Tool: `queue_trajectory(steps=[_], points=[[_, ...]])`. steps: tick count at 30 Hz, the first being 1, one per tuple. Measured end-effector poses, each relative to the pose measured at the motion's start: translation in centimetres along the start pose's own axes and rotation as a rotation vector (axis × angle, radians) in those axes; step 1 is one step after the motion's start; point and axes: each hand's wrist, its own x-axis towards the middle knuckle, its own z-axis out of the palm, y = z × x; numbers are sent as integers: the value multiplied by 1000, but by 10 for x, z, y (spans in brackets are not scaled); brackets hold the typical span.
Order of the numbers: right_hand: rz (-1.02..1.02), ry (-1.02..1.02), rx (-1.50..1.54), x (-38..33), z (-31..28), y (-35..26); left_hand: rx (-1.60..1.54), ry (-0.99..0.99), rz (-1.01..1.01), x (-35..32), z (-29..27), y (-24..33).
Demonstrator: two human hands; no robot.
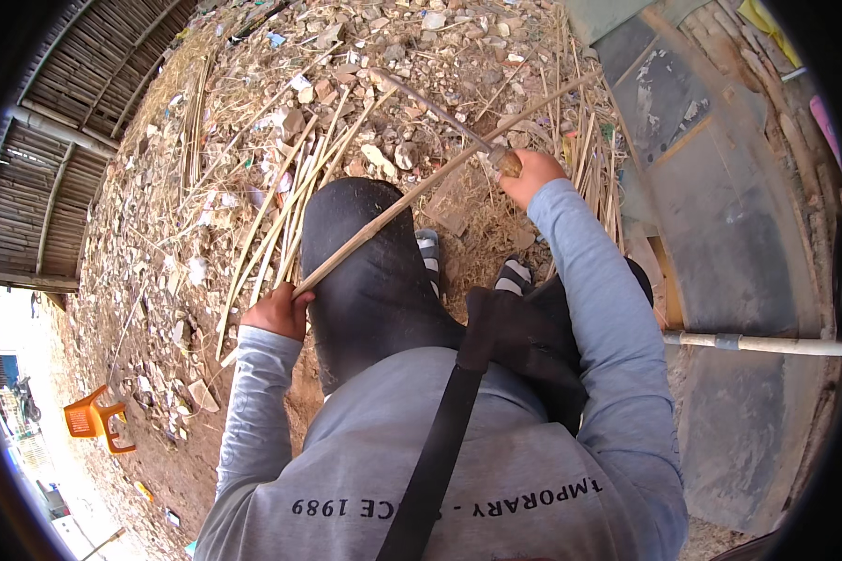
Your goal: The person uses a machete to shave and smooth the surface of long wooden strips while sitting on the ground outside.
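Observation:
My left hand is closed around the lower end of a long bamboo stick. The stick slants up to the right, passing over my left knee and out over the ground. In my right hand is the wooden handle of a long narrow knife, its blade pointing away and to the left. Blade and stick cross just ahead of the right hand; whether the edge touches the stick I cannot tell. Several split bamboo strips lie on the ground beyond my left knee.
Rubble and dry straw cover the ground ahead. More strips lie to the right, beside dark sheet panels with a pale pole across them. A bamboo-slat structure stands far left, an orange plastic chair nearer.

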Motion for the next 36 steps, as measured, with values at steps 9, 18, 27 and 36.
queue_trajectory(steps=[9,18,27,36], points=[[-151,44,22,-12,12,0,-173,-6,33,4,7,-7],[-97,-137,-67,-17,6,-26,-166,1,56,3,1,-17],[63,-19,-56,0,-1,14,-149,-64,55,9,-6,-17],[129,-24,44,10,-3,40,-208,-80,43,17,-3,-11]])
